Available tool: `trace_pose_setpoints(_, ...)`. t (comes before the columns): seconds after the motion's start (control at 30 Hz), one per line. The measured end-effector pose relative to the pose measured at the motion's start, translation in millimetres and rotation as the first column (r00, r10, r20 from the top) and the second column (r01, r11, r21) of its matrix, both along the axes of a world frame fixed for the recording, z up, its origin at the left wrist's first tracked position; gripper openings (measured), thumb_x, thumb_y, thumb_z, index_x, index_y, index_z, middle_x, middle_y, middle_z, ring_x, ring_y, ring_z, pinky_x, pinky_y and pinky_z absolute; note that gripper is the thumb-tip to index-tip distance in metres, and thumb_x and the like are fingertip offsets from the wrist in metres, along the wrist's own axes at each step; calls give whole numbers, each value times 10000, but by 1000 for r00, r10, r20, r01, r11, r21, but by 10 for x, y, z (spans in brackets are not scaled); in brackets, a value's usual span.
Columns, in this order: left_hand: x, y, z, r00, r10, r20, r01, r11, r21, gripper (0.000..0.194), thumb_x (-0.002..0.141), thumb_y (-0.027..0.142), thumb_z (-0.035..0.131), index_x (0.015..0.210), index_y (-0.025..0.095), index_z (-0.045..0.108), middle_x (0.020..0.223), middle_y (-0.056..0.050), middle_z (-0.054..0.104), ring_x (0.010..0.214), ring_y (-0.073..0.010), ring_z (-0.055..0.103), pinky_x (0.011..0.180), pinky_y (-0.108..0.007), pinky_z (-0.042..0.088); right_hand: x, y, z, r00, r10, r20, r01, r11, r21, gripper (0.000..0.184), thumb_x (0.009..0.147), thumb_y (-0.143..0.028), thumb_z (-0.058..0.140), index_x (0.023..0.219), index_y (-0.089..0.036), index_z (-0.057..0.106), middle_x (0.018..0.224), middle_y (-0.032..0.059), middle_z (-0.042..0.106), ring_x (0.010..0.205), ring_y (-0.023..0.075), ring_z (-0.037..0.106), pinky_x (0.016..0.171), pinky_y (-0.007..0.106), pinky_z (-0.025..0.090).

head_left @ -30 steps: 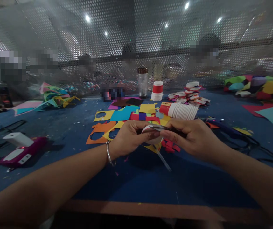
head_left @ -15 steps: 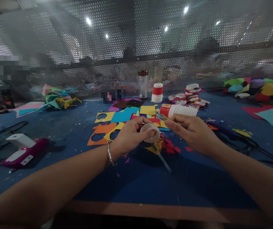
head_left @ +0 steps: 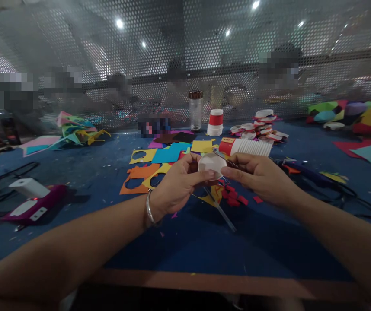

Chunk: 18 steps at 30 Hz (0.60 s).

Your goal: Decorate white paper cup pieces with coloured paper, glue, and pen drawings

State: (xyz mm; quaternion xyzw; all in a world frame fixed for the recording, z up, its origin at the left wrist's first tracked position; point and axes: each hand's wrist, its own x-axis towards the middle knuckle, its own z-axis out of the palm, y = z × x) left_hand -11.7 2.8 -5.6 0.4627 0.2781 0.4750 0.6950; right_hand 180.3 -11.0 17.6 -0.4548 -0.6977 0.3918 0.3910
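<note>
The left hand [head_left: 180,185] pinches a white round cup piece [head_left: 212,166] at the frame's centre; at its right edge, the right hand [head_left: 258,177] grips a partly hidden slim metal tool [head_left: 219,153]. A clear tube [head_left: 227,219] lies below on the blue surface [head_left: 185,246].

Half a second ago the right hand [head_left: 257,175] was well off to the side with the scissors [head_left: 219,154] out over the coloured paper; now it has come back in, thumb at the right rim of the white paper cup base [head_left: 212,166], the blades showing behind its far edge. The left hand [head_left: 180,181] has brought that piece up and a little to the right, its round white face turned this way, where a second ago it was tipped nearly edge-on.
</note>
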Motion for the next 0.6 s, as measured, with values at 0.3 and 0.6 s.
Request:
trace_pose_setpoints(0.3,-27,21,4,998,-43,35,41,997,59,311,705,204,911,919,161,689,903,7,723,802,-94,684,730,-208,562,62,15,-39,1000,16,-12,-16,1000,-5,423,808,-587,776,862,-194,631,561,-111,352,484,62,222,462,267,169)
trace_pose_setpoints(0.6,-56,7,26,999,-48,15,45,988,145,295,714,271,920,837,166,673,869,19,675,801,-91,659,774,-221,590,77,13,-32,997,4,-81,-2,1000,23,388,843,-585,745,812,-221,613,538,-101,347,496,89,307,483,272,249)
